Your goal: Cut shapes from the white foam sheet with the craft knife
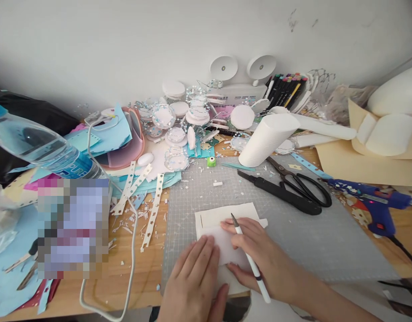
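Observation:
My right hand (259, 257) grips a thin white craft knife (250, 261), its blade tip resting on a cream sheet of paper (226, 215). That sheet lies on a grey gridded cutting mat (309, 232). My left hand (194, 279) presses flat on the near part of the sheet, fingers together, just left of the right hand. A smaller white piece (226, 248) lies on top of the sheet between the two hands.
Black scissors (298, 185) and a white foam cylinder (268, 138) lie at the mat's far edge. A blue glue gun (376, 201) rests at the right. Left of the mat: punched paper strips (152, 212), a white cable (134, 250), a water bottle (41, 147), blue paper scraps. Round decorations and markers crowd the wall.

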`<action>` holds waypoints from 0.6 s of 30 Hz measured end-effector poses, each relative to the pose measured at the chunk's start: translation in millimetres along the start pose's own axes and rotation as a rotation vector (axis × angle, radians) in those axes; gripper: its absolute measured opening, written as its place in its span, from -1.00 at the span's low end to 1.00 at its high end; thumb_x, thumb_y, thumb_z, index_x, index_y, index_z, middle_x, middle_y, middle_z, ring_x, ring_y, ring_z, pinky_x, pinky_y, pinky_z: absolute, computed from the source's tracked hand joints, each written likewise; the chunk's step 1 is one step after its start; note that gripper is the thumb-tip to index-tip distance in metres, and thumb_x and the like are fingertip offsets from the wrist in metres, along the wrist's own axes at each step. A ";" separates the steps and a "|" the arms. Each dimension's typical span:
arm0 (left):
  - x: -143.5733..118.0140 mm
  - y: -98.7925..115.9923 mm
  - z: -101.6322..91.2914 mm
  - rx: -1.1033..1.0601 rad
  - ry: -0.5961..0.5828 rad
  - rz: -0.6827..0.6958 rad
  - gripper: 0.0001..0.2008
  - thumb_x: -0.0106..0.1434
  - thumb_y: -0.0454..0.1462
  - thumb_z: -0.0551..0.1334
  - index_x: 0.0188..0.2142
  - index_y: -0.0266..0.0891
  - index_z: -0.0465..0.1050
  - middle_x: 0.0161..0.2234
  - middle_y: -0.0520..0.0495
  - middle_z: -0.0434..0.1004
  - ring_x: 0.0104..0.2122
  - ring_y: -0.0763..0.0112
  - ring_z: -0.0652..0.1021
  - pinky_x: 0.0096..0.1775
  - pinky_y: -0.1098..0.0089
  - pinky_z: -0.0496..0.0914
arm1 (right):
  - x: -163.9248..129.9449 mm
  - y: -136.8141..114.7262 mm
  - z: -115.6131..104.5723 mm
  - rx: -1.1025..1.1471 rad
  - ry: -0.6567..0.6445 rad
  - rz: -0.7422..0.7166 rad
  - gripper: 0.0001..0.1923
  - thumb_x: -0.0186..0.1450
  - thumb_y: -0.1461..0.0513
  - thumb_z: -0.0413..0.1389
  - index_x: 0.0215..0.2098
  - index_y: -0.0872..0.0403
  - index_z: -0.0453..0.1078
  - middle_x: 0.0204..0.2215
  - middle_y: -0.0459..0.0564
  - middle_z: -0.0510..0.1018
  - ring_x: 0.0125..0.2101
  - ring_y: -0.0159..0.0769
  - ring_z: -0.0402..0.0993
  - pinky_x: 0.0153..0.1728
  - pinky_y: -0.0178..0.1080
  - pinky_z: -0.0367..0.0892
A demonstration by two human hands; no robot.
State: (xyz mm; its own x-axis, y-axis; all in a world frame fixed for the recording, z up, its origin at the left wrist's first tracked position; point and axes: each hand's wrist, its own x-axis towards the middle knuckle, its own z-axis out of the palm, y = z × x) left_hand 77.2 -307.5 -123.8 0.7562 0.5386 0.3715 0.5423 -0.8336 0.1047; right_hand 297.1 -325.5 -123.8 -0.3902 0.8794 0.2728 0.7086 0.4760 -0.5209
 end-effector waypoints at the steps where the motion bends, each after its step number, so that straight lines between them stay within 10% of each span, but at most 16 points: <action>1: -2.9 2.8 2.7 0.022 -0.012 0.008 -0.52 0.23 -0.26 0.16 0.12 -0.41 0.35 0.14 -0.21 0.42 0.15 0.17 0.41 0.06 0.27 0.41 | 0.2 -0.1 -0.1 0.004 -0.001 0.001 -0.76 0.20 0.32 0.16 -0.22 0.02 0.21 0.07 0.20 0.46 0.09 -0.09 0.36 0.08 0.06 0.30; 18: -15.1 11.5 19.2 0.080 -0.011 -0.031 -0.52 0.26 -0.39 0.09 0.18 -0.46 0.29 0.22 -0.25 0.31 0.22 0.13 0.33 0.07 0.29 0.43 | -4.1 2.7 2.4 0.021 0.008 -0.005 -0.73 0.21 0.33 0.16 -0.18 0.02 0.18 0.08 0.21 0.43 0.11 -0.11 0.32 0.13 0.02 0.21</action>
State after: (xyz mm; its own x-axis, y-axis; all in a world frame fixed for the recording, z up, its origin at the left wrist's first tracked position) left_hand 79.0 -322.8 -145.9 0.7419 0.5661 0.3593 0.5931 -0.8040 0.0419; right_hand 299.2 -327.8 -128.3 -0.3889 0.8772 0.2817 0.6941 0.4800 -0.5365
